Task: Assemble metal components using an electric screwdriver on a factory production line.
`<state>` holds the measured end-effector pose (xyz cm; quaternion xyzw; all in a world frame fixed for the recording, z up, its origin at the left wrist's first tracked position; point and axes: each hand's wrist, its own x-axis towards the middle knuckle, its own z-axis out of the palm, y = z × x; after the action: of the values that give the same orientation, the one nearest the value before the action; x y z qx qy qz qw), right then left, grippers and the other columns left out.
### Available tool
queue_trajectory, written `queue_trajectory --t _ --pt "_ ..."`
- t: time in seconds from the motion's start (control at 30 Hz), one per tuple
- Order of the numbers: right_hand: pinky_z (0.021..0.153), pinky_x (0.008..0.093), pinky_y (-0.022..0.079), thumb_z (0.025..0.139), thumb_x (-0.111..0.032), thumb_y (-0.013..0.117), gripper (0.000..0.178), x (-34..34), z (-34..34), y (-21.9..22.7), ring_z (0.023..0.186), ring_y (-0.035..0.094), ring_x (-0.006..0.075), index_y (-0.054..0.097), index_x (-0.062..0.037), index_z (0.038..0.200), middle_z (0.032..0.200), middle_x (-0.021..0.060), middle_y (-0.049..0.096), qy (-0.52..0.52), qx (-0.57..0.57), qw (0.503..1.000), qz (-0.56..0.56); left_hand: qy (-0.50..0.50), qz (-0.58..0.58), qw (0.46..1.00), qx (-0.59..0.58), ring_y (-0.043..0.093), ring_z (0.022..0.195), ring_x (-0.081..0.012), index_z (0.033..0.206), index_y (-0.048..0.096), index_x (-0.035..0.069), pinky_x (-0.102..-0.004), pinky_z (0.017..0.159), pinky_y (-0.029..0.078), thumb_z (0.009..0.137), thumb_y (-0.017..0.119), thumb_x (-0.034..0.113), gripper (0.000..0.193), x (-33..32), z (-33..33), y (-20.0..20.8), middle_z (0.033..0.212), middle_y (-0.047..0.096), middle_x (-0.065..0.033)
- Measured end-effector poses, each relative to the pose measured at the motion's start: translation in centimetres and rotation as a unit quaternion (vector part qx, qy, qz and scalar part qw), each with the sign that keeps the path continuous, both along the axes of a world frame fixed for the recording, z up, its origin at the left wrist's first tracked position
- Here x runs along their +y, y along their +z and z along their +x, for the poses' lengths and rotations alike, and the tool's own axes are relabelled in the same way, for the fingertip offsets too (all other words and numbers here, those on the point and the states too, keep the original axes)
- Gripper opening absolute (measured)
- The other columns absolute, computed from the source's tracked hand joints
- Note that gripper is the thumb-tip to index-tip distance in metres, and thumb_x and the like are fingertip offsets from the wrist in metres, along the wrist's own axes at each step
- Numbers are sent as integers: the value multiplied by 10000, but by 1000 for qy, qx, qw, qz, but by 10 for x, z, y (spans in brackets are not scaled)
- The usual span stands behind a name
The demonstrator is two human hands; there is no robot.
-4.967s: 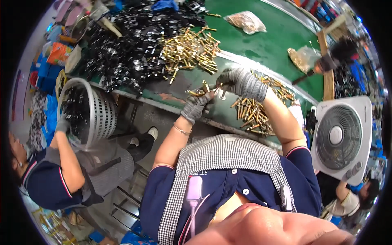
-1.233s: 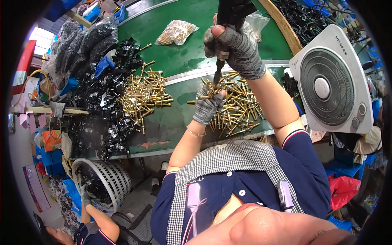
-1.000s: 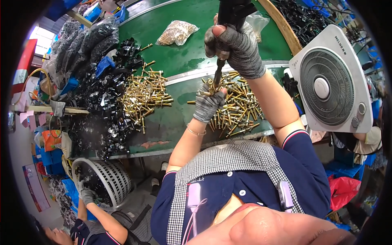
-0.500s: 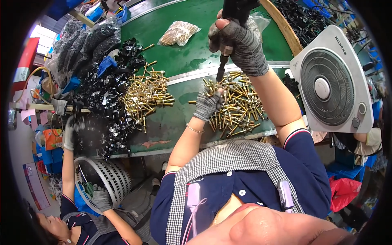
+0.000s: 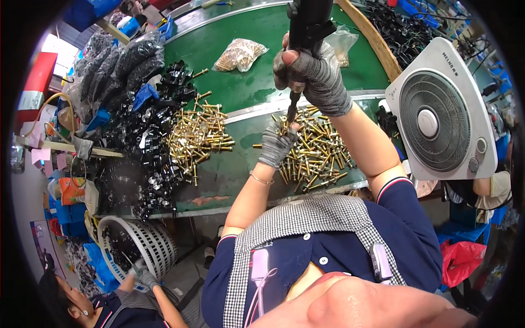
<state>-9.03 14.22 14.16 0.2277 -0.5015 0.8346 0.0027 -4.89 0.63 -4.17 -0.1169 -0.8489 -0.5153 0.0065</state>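
My right hand (image 5: 322, 82), in a grey fingerless-style glove, is closed round a black power screwdriver (image 5: 309, 27). The driver points down, and its dark bit (image 5: 293, 105) meets the brass-coloured bolt (image 5: 284, 128) in my left hand (image 5: 275, 145). That gloved left hand is closed, its thumb showing bare at the tip; how many bolts it grips is hard to make out. Just right of it spreads a pile of yellowish bolts (image 5: 322, 150) with nuts or washers on them. A second pile of similar bolts (image 5: 198, 134) lies further left on the green tabletop (image 5: 249, 117).
Black parts (image 5: 145, 147) heap along the table's left side. Bags of bolts (image 5: 240, 54) and a clear bag (image 5: 342, 45) lie beyond the metal strip. A grey box fan (image 5: 437, 117) stands at right. Lower left, a co-worker reaches to a white basket (image 5: 158, 246).
My right hand and the screwdriver have shifted slightly left and down, bringing the bit to my left hand. The co-worker's hand has left the black parts and both hands are by the basket.
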Motion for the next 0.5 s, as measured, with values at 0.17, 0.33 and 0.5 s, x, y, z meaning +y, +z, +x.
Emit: queue_trajectory --t 0.17,0.33,0.5 --pt "444 262 420 743 -232 720 430 6 1 1 537 581 203 459 -43 1027 724 105 596 -50 4 998 35 -4 98 995 16 541 544 -101 824 629 24 -272 516 427 826 648 196 173 5 12 15 599 589 -36" --pt "472 291 445 757 -227 705 400 10 -6 -4 544 580 195 462 -44 1017 726 99 592 -13 -34 999 -24 -8 133 991 -26 530 552 -75 861 627 37 -215 499 418 823 656 167 139 -2 15 15 634 590 0" --pt "495 304 463 763 -227 701 397 10 -3 1 555 578 190 460 -40 1016 720 93 587 -21 -22 1000 -9 -3 129 992 -8 489 504 -58 881 613 45 -188 459 385 844 641 187 150 -3 6 -1 632 574 13"
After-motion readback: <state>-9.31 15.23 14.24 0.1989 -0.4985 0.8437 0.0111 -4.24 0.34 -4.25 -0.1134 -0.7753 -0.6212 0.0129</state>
